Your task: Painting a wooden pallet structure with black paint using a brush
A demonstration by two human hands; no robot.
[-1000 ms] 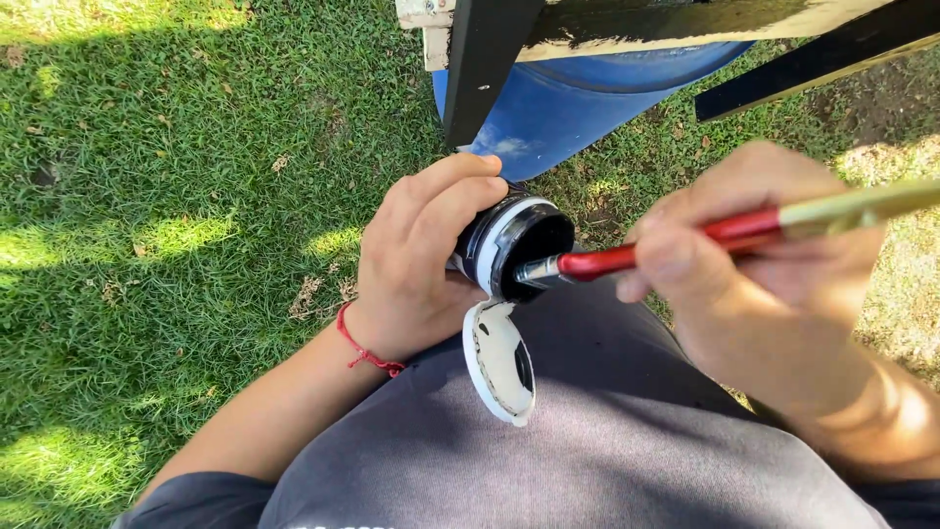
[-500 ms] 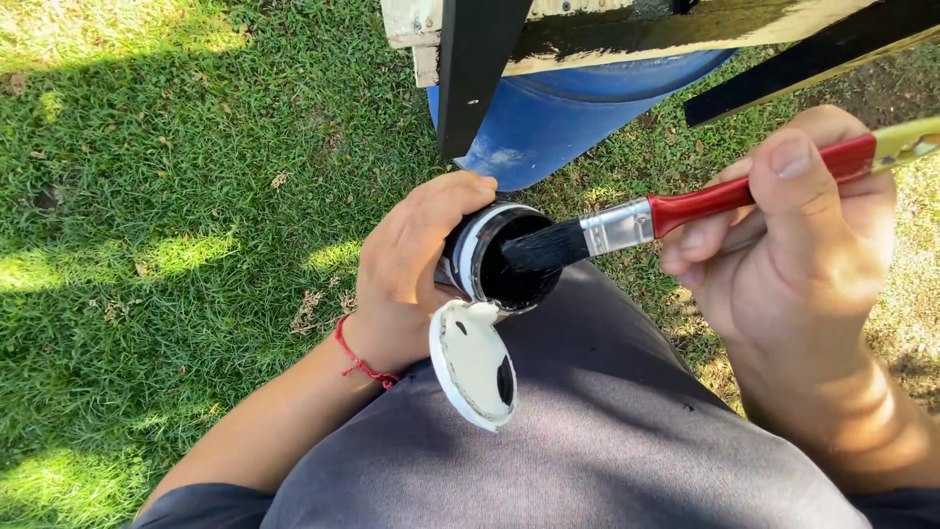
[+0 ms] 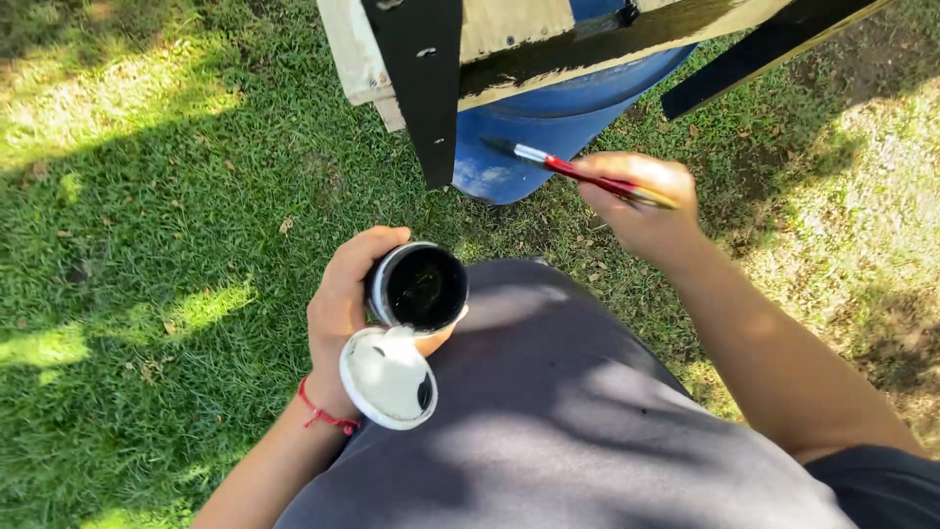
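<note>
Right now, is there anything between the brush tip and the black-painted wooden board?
Nothing visible stands between them. The right hand holds the red-handled paintbrush with its black bristles in open air, just right of the black-painted wooden board; behind the gap is only the blue plastic barrel.

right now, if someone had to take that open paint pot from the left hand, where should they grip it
Probably by the free round side wall of the paint pot, coming from the right. The left hand wraps its left side, the open mouth shows black paint, and the white lid hangs below the rim, so top and bottom are poor approaches.
</note>
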